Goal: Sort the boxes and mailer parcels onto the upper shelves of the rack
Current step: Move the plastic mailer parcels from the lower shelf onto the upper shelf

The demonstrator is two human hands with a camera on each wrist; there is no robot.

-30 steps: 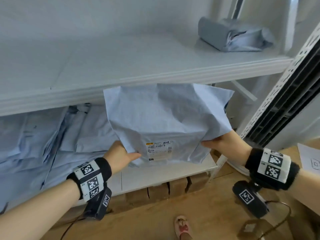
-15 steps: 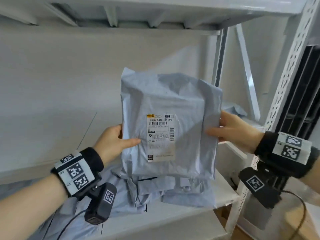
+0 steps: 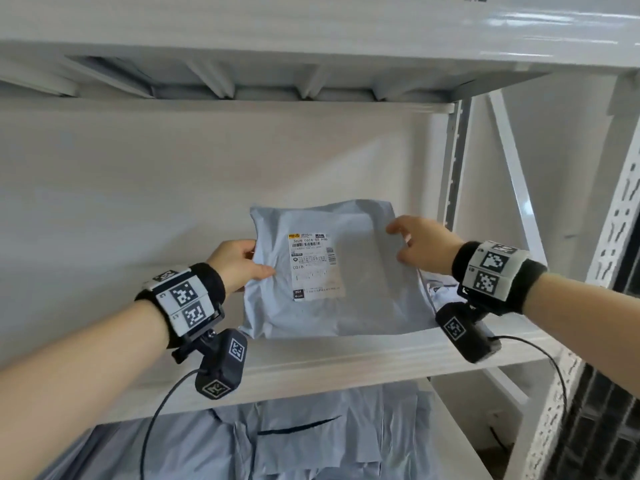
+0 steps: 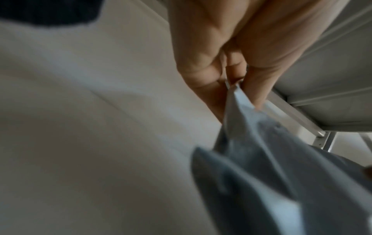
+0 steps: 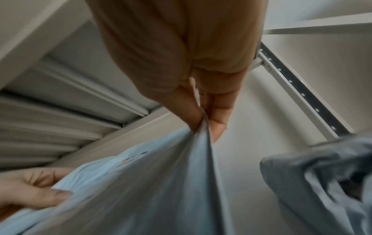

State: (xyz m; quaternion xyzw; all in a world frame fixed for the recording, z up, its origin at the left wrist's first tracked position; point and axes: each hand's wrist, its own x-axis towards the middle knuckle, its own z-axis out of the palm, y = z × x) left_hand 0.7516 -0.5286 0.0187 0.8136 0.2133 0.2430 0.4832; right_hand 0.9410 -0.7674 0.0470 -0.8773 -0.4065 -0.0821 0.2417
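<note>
A pale blue mailer parcel with a white shipping label facing me stands tilted on the upper white shelf, its lower edge at the shelf surface. My left hand pinches its left edge, seen close in the left wrist view as the mailer between thumb and fingers. My right hand pinches the top right corner; the right wrist view shows the mailer's film squeezed between thumb and fingers.
Another grey-blue mailer lies on the same shelf behind my right hand, also the mailer. Several mailers are heaped on the shelf below. White perforated uprights and a diagonal brace stand at right; another shelf runs overhead.
Both hands lifted the mailer from the lower shelf up onto the upper shelf and moved it further in. My right hand shifted from the side edge to the top right corner.
</note>
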